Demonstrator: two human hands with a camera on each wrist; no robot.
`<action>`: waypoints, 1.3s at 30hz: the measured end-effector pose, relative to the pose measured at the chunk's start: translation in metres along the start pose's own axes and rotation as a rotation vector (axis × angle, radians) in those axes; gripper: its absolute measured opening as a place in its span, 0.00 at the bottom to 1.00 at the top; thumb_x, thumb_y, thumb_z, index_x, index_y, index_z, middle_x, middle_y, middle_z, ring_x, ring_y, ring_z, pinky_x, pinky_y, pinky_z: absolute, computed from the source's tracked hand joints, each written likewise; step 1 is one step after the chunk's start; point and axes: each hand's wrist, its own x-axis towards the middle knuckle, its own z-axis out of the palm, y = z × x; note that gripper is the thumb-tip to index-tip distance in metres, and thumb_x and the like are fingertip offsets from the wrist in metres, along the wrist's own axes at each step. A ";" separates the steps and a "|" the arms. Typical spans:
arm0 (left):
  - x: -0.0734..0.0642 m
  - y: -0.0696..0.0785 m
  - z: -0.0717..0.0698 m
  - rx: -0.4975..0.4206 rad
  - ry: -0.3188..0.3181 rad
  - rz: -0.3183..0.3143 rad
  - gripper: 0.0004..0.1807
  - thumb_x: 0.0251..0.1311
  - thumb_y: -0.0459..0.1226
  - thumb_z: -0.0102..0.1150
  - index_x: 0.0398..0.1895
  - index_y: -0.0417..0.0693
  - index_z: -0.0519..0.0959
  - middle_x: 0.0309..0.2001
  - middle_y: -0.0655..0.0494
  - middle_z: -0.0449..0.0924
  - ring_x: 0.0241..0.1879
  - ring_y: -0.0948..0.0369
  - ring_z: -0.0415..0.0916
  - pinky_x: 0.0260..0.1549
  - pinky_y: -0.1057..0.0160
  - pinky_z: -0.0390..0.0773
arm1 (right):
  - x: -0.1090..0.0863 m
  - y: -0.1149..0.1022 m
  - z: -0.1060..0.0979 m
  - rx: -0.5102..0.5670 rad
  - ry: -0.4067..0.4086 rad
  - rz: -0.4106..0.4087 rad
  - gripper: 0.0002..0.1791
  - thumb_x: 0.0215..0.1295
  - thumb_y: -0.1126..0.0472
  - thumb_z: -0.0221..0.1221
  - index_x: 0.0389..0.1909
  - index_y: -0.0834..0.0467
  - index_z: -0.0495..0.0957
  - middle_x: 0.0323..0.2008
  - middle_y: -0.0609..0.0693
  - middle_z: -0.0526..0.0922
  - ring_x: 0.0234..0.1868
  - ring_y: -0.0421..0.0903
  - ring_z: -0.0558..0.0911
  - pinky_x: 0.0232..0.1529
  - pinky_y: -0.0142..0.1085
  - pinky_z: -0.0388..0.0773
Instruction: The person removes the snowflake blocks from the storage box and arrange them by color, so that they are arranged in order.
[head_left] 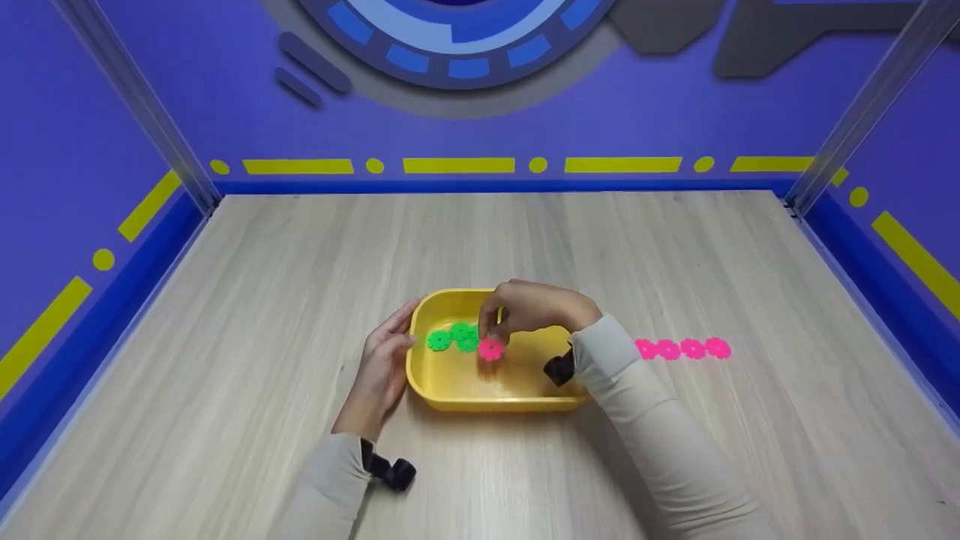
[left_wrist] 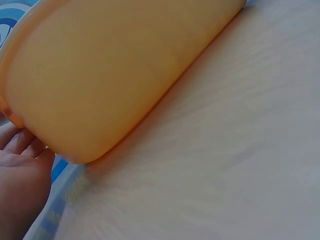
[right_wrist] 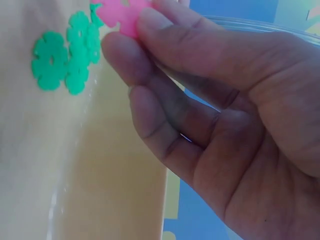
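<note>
A yellow plastic basin [head_left: 495, 403] sits on the table, with several green flower-shaped plastic pieces [head_left: 439, 340] lying in its left part. My left hand [head_left: 384, 367] holds the basin at its left end, the thumb at the rim and the fingers along the outer wall [left_wrist: 100, 85]. Over the inside of the basin, my right hand [head_left: 536, 306] pinches a pink flower-shaped piece [head_left: 491, 349] between thumb and fingers. The right wrist view shows that pink piece [right_wrist: 120, 12] at the fingertips, close to the green pieces [right_wrist: 50, 61].
Right of the basin, several pink flower-shaped pieces [head_left: 694, 349] lie in a row on the wooden table [head_left: 300, 262], partly behind the right sleeve. Blue panels [head_left: 465, 135] with yellow marks enclose the table at the back and sides.
</note>
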 end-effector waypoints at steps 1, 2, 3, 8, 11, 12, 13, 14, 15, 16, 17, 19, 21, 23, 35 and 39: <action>0.000 0.000 0.000 0.002 -0.002 0.000 0.36 0.55 0.21 0.38 0.72 0.31 0.53 0.75 0.40 0.50 0.75 0.52 0.48 0.73 0.56 0.52 | -0.002 0.000 -0.001 0.001 0.007 0.006 0.06 0.60 0.68 0.62 0.36 0.57 0.85 0.30 0.47 0.87 0.30 0.39 0.83 0.35 0.30 0.80; -0.001 0.000 -0.001 0.003 -0.002 0.000 0.36 0.55 0.21 0.38 0.72 0.31 0.53 0.75 0.40 0.50 0.75 0.52 0.48 0.73 0.55 0.52 | -0.004 0.001 -0.002 0.006 0.013 0.011 0.06 0.60 0.67 0.62 0.36 0.57 0.85 0.31 0.47 0.87 0.30 0.39 0.83 0.36 0.30 0.81; -0.001 0.000 -0.001 0.004 -0.003 0.000 0.36 0.55 0.21 0.38 0.72 0.31 0.53 0.75 0.40 0.51 0.75 0.52 0.49 0.73 0.55 0.52 | -0.006 0.002 -0.002 0.009 0.018 0.017 0.06 0.60 0.67 0.62 0.36 0.56 0.85 0.31 0.47 0.87 0.30 0.38 0.83 0.36 0.30 0.81; 0.000 -0.001 -0.001 0.006 -0.010 -0.002 0.36 0.55 0.21 0.38 0.72 0.31 0.53 0.74 0.39 0.51 0.75 0.52 0.49 0.73 0.55 0.53 | -0.016 0.007 -0.005 0.023 0.044 0.023 0.06 0.61 0.65 0.62 0.36 0.56 0.85 0.31 0.47 0.87 0.31 0.39 0.83 0.37 0.32 0.82; 0.000 -0.001 -0.001 0.004 -0.011 0.001 0.36 0.55 0.21 0.38 0.72 0.31 0.53 0.74 0.39 0.51 0.74 0.52 0.49 0.73 0.55 0.52 | -0.022 0.011 -0.007 0.027 0.056 0.033 0.06 0.60 0.65 0.62 0.37 0.56 0.85 0.31 0.47 0.87 0.31 0.39 0.84 0.38 0.32 0.82; 0.000 -0.001 -0.001 0.004 -0.012 0.003 0.36 0.55 0.21 0.37 0.72 0.30 0.53 0.74 0.39 0.51 0.75 0.52 0.49 0.73 0.55 0.52 | -0.024 0.012 -0.007 0.026 0.060 0.038 0.06 0.60 0.65 0.62 0.37 0.56 0.85 0.31 0.47 0.87 0.31 0.39 0.83 0.38 0.32 0.82; -0.001 -0.001 0.000 0.001 -0.011 0.004 0.36 0.55 0.21 0.38 0.72 0.30 0.53 0.74 0.39 0.51 0.75 0.52 0.49 0.73 0.56 0.52 | -0.026 0.013 -0.008 0.027 0.065 0.043 0.06 0.60 0.65 0.62 0.37 0.56 0.85 0.32 0.47 0.87 0.32 0.40 0.83 0.39 0.32 0.82; -0.001 -0.001 0.000 -0.001 -0.011 0.005 0.36 0.55 0.21 0.37 0.72 0.30 0.53 0.74 0.39 0.51 0.75 0.52 0.49 0.73 0.56 0.52 | -0.028 0.014 -0.009 0.029 0.069 0.051 0.06 0.60 0.65 0.63 0.37 0.56 0.85 0.32 0.47 0.87 0.32 0.42 0.84 0.39 0.33 0.83; -0.001 -0.001 0.000 -0.003 -0.010 0.005 0.36 0.55 0.21 0.37 0.72 0.30 0.53 0.74 0.39 0.50 0.75 0.52 0.49 0.73 0.56 0.52 | -0.030 0.015 -0.010 0.030 0.073 0.058 0.06 0.60 0.65 0.63 0.36 0.56 0.85 0.32 0.47 0.87 0.33 0.43 0.84 0.40 0.33 0.83; -0.001 -0.001 0.000 -0.002 -0.007 0.004 0.36 0.55 0.21 0.38 0.72 0.30 0.53 0.74 0.39 0.51 0.75 0.52 0.49 0.73 0.56 0.53 | -0.032 0.016 -0.010 0.032 0.078 0.063 0.05 0.60 0.65 0.63 0.36 0.56 0.85 0.32 0.47 0.86 0.33 0.45 0.84 0.40 0.34 0.83; 0.000 -0.001 0.000 0.001 -0.006 0.004 0.36 0.55 0.21 0.38 0.72 0.30 0.53 0.74 0.39 0.50 0.75 0.52 0.48 0.73 0.56 0.53 | -0.034 0.018 -0.011 0.032 0.084 0.069 0.06 0.60 0.65 0.63 0.36 0.56 0.85 0.32 0.47 0.86 0.34 0.46 0.84 0.41 0.34 0.83; -0.001 -0.001 0.000 -0.001 -0.001 0.001 0.36 0.55 0.21 0.38 0.72 0.31 0.53 0.75 0.40 0.50 0.75 0.52 0.48 0.73 0.56 0.53 | -0.038 0.020 -0.013 0.033 0.095 0.080 0.06 0.60 0.65 0.63 0.37 0.55 0.85 0.32 0.47 0.86 0.34 0.46 0.84 0.41 0.35 0.83; -0.001 -0.001 0.000 0.000 0.003 -0.001 0.36 0.55 0.21 0.38 0.72 0.31 0.53 0.75 0.40 0.50 0.75 0.52 0.48 0.73 0.56 0.53 | -0.042 0.022 -0.014 0.034 0.107 0.090 0.06 0.60 0.65 0.63 0.37 0.55 0.85 0.33 0.47 0.86 0.34 0.45 0.83 0.42 0.36 0.83; -0.001 -0.001 0.000 -0.001 0.003 -0.002 0.36 0.55 0.21 0.38 0.72 0.31 0.53 0.75 0.40 0.50 0.75 0.52 0.48 0.73 0.56 0.52 | -0.046 0.024 -0.015 0.032 0.122 0.097 0.07 0.59 0.65 0.63 0.38 0.55 0.85 0.33 0.47 0.87 0.34 0.43 0.83 0.43 0.36 0.83; 0.000 -0.002 0.000 -0.019 0.019 -0.004 0.36 0.54 0.20 0.37 0.71 0.30 0.53 0.75 0.40 0.50 0.75 0.52 0.49 0.72 0.57 0.53 | -0.070 0.039 -0.022 0.078 0.191 0.110 0.06 0.59 0.64 0.63 0.36 0.55 0.86 0.33 0.48 0.87 0.34 0.43 0.83 0.42 0.38 0.83; 0.000 -0.001 0.001 -0.012 0.013 0.000 0.36 0.54 0.21 0.37 0.72 0.30 0.52 0.75 0.39 0.49 0.75 0.52 0.47 0.73 0.56 0.52 | -0.079 0.045 -0.024 0.094 0.211 0.116 0.06 0.59 0.65 0.63 0.37 0.56 0.85 0.33 0.50 0.87 0.33 0.44 0.84 0.40 0.35 0.83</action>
